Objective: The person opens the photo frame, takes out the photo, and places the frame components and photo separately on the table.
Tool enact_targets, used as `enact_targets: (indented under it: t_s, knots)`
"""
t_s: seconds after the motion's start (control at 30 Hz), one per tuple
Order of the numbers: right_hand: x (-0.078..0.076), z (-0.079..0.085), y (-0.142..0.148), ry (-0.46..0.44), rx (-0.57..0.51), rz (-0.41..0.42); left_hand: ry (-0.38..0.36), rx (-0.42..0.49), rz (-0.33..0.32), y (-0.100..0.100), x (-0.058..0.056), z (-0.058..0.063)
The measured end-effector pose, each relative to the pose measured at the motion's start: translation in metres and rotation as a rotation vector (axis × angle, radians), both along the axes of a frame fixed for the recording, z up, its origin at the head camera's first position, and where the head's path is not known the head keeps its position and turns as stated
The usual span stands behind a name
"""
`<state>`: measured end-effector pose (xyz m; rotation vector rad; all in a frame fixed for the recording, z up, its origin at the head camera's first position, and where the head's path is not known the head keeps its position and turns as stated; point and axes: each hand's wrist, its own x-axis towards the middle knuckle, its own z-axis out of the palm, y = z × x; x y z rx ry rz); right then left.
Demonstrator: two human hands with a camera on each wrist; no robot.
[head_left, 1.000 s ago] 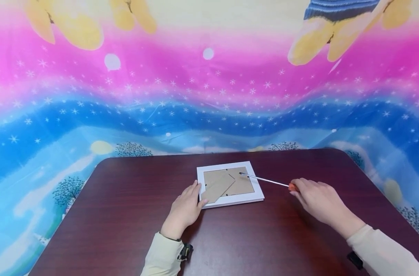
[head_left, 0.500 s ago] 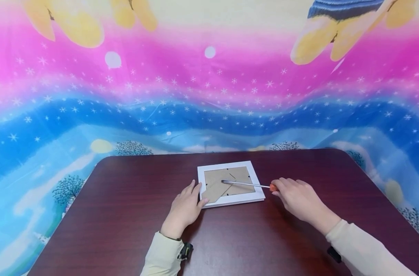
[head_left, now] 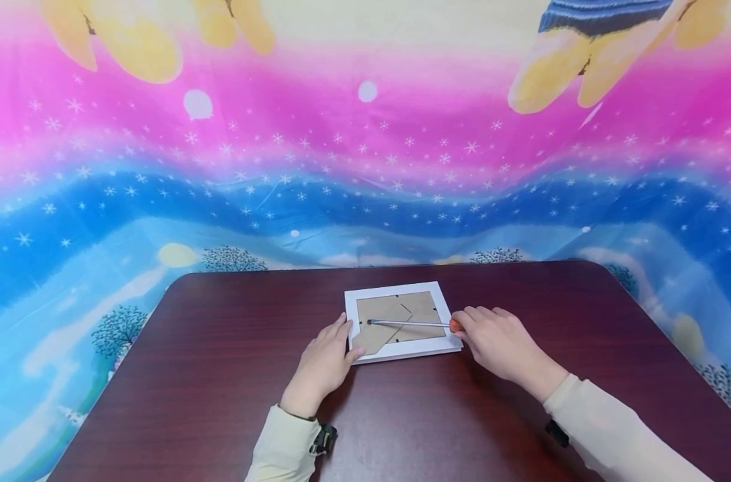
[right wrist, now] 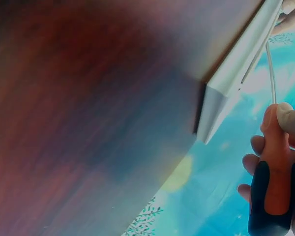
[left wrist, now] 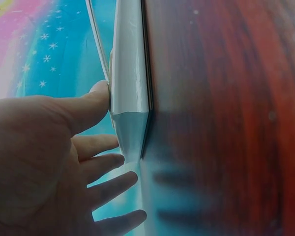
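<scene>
A white picture frame (head_left: 422,347) lies back up on the table, with a brown backing board (head_left: 426,304), a fold-out stand and small dark tabs along its edges. My left hand (head_left: 320,361) steadies the frame's near left corner: the thumb presses on top while straight, spread fingers rest along the left side, as the left wrist view shows. My right hand (head_left: 501,341) grips the orange and black handle of a screwdriver (right wrist: 278,182). Its metal shaft (head_left: 410,324) reaches leftward across the backing, and the dark tip is close to the left tab. Whether they touch is unclear.
The dark red-brown table (head_left: 233,375) has rounded far corners. Behind it hangs a printed cloth (head_left: 341,154) in pink and blue with snowflakes. Both wrists wear dark straps below light sleeves.
My right hand has moved left, carrying the screwdriver's tip from the backing's right side across to the left tab. The left hand and the frame have stayed nearly still.
</scene>
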<state>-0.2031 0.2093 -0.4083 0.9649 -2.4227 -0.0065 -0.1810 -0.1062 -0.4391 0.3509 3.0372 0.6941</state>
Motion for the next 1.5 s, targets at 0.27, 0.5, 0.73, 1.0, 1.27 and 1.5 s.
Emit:
enact_targets:
  t_s: [0.27, 0.5, 0.73, 1.0, 1.27, 1.5]
  knots:
    - [-0.004, 0.007, -0.008, -0.012, 0.042, -0.003, -0.005, 0.042, -0.011, -0.002, -0.001, 0.000]
    - [-0.007, 0.012, -0.012, -0.045, 0.071, -0.009, 0.032, 0.036, -0.037, -0.004, -0.002, -0.003]
    - [-0.013, 0.018, -0.016, -0.028, 0.073, -0.006, 0.032, 0.024, -0.045, -0.004, -0.001, -0.003]
    - [-0.021, 0.027, -0.021, -0.047, 0.102, -0.035, 0.010, 0.039, -0.053, -0.004, 0.000, -0.003]
    - [-0.037, 0.038, -0.028, 0.016, 0.114, -0.036, 0.014, 0.081, -0.082, -0.008, -0.004, -0.005]
    - [-0.043, 0.056, -0.044, 0.028, 0.167, -0.027, 0.007, 0.100, -0.078, -0.012, -0.007, -0.006]
